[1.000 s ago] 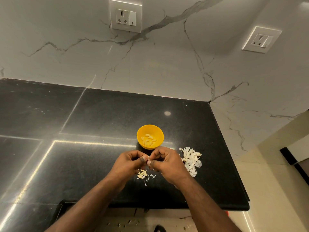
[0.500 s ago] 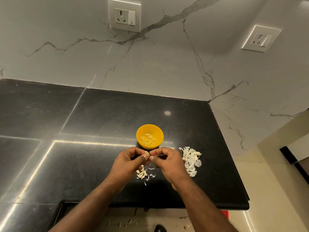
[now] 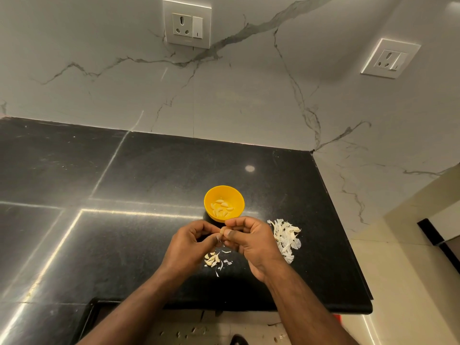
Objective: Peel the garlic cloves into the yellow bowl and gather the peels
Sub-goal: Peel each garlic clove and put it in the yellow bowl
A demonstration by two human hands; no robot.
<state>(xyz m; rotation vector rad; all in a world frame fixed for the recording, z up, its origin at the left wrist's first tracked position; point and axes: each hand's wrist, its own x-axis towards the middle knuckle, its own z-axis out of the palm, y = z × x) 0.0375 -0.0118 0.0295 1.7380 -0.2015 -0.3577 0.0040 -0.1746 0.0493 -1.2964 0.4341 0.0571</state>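
Setting: black polished stone table (image 3: 149, 175) under a grey-veined marble wall, with two wall sockets (image 3: 187, 23) at 12 and 2 o'clock.
Grip: left hand (image 3: 189, 241) and right hand (image 3: 251, 239) meet fingertip to fingertip at the centre of the view; both have fingers curled and thumbs pinching one garlic clove (image 3: 223, 230) between them.
Clove: pale, mostly covered by the fingertips, held above the table just at 6 o'clock of the yellow bowl (image 3: 224, 192).
Bowl: upright, with several peeled cloves (image 3: 221, 209) lying in its bottom.
Loose bits: a small scatter of pieces (image 3: 212, 259) on the table directly under the hands.
Peel pile: white papery peels (image 3: 286, 239) heaped at 3 o'clock of the right hand, apart from the bowl.
Step, as I judge it: stripping skin off the held clove; gathering the peels is not yet done.
Risk: the clove is small and smooth, so a hard pinch could shoot it onto the table or off the near edge; light peels could drift to the floor (image 3: 194, 332), where scraps already lie.
Hidden: how much skin remains on the clove cannot be told; whether the scatter holds unpeeled cloves or only skins is unclear.
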